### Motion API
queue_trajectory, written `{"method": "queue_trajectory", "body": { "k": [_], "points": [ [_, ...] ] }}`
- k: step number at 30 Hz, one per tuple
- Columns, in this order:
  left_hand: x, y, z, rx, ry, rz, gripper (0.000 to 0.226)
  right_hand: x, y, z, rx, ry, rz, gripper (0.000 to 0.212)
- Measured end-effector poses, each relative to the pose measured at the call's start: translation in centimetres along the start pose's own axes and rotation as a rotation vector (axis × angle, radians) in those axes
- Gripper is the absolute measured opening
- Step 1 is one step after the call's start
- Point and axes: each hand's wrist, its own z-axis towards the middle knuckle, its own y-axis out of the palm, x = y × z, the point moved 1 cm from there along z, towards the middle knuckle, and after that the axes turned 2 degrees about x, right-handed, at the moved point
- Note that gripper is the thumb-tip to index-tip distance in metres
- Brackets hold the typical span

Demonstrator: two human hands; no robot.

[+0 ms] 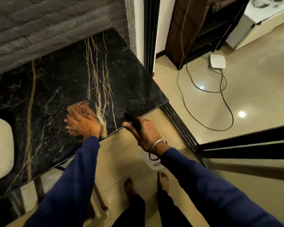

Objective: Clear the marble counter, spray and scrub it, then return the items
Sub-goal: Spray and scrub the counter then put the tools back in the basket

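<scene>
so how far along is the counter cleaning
Done: the marble counter bears no items in view, so clearing looks finished. In hand: the left hand presses a brown cloth onto it near the front edge, blurred as if scrubbing, while the right hand grips the spray bottle beyond the edge. Left: finishing the scrub and returning the items, none visible here.

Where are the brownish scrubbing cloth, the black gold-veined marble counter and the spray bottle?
Brownish scrubbing cloth point(80, 106): head view, its ribbed far end.
Black gold-veined marble counter point(64, 76): head view, bare middle.
Black-nozzled spray bottle point(129, 116): head view, black nozzle.
</scene>
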Motion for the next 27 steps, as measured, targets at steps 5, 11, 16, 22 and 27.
{"method": "queue_trajectory", "body": {
  "k": [5,11,16,22,27],
  "points": [
    [10.3,5.3,-9.0,-0.228,0.342,-0.082,0.072,3.4,-4.1,-0.3,0.114,0.055,-0.043,0.064],
    [18.7,10.6,-16.5,-0.559,0.843,-0.059,0.074,8.4,-9.2,0.5,0.230,0.058,-0.168,0.063],
    [16.5,10.8,-15.6,-0.619,0.998,-0.003,0.087,8.5,-8.3,0.7,0.176,0.051,-0.170,0.067],
    [6.7,4.7,-9.2,-0.394,0.654,-0.061,0.082,2.1,-2.5,1.4,-0.114,-0.173,-0.087,0.049],
    [-5.2,-3.4,-1.4,-0.061,0.187,0.004,0.071,-3.7,3.5,0.8,-0.281,-0.286,-0.071,0.061]
  ]
}}
